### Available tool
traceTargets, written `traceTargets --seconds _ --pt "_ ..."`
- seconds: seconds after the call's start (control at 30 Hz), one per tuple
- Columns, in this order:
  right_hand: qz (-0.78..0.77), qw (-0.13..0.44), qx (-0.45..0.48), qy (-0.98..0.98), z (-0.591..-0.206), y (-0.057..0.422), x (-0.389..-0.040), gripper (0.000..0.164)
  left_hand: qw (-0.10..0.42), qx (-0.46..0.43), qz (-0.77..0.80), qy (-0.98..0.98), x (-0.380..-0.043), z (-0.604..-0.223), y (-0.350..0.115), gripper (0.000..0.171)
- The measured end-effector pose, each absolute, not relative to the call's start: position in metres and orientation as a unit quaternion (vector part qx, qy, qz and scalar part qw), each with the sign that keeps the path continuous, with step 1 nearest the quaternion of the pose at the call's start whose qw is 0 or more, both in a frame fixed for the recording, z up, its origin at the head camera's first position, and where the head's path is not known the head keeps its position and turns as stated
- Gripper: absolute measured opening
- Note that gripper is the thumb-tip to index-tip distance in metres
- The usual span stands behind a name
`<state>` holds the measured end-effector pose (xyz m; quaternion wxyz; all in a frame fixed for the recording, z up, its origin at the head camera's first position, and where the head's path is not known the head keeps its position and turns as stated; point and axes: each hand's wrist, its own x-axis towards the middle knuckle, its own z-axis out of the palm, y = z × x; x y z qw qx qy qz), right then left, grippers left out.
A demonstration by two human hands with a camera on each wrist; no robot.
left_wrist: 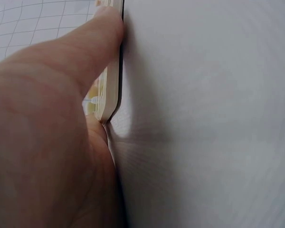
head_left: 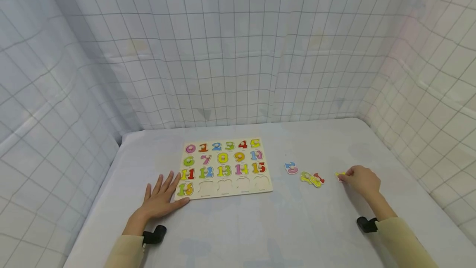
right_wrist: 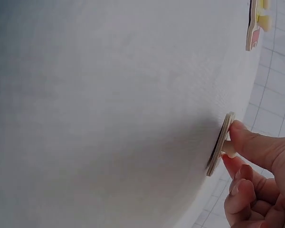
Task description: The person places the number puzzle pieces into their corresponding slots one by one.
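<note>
A wooden number puzzle board (head_left: pixel 233 186) lies on the table, filled with colourful number pieces except for several bare recesses along its bottom row. My left hand (head_left: pixel 160 200) rests at the board's lower left corner with fingers spread; in the left wrist view the thumb (left_wrist: pixel 97 40) lies along the board's edge (left_wrist: pixel 113 90). Over to the right, my right hand (head_left: pixel 361 181) pinches a yellow number puzzle piece (head_left: pixel 339 175). The right wrist view shows that piece (right_wrist: pixel 219 147) edge-on, tilted, with thumb and finger at its knob (right_wrist: pixel 229 148). Its number is hidden.
Between board and right hand lie loose number pieces: a blue-and-purple one (head_left: pixel 291 168) and a cluster of green-yellow (head_left: pixel 305 177) and yellow-and-red (head_left: pixel 317 180) ones that touch or overlap. Gridded white curtains (head_left: pixel 230 53) stand behind and at both sides of the white table (head_left: pixel 238 235).
</note>
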<state>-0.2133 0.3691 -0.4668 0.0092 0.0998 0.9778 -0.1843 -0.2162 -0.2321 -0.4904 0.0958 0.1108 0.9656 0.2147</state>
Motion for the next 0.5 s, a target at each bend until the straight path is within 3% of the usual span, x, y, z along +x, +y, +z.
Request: traceTargets --seconds 0.27,0.5 --pt "-0.159 -0.026 0.047 0.986 -0.454 0.348 -0.234 0.027 0.087 0.112 0.223 0.964 -0.214 -0.488 -0.231 0.094" --pt "-0.157 -0.029 -0.03 0.987 -0.44 0.288 -0.258 0.022 0.089 0.109 0.215 0.966 -0.215 -0.49 -0.232 0.095"
